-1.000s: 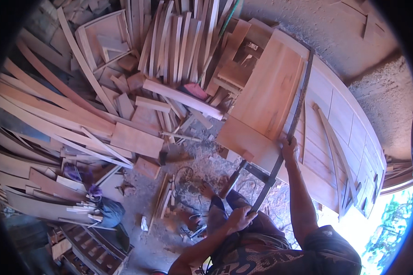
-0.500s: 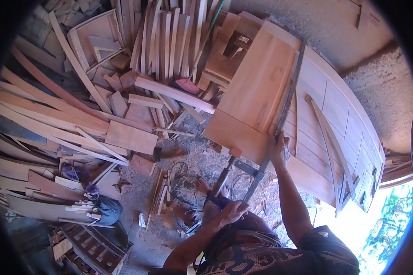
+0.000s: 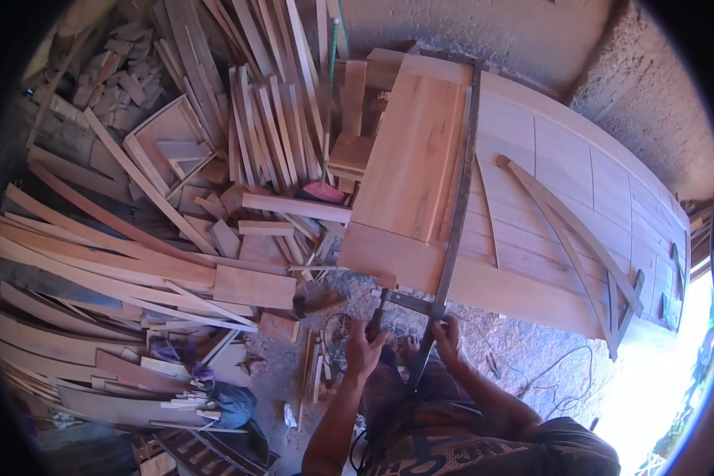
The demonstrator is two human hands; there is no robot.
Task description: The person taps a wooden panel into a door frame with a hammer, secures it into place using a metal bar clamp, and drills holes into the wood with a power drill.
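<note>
A long dark bar clamp (image 3: 457, 214) lies lengthwise over a wooden panel (image 3: 411, 163), its bar running out past the near edge towards my body. At that edge, a small wooden block (image 3: 387, 281) sits between the panel and the clamp's screw end. My left hand (image 3: 365, 349) is closed round the screw handle just below the clamp's sliding arm. Beside the bar, my right hand (image 3: 447, 339) pinches it with bent fingers, a little below the arm. Part of each hand's grip is hidden from above.
Right of the panel spreads a wide planked wooden surface (image 3: 547, 198) with thin curved strips (image 3: 567, 230) on it. Stacked boards (image 3: 111, 254) and offcuts fill the left side. Upright slats (image 3: 274, 127) stand at the back. A cable (image 3: 567, 385) lies on the floor.
My left hand has moved from the bar's near end up to the screw handle. My right hand has come down along the bar, nearer to me. The view has shifted.
</note>
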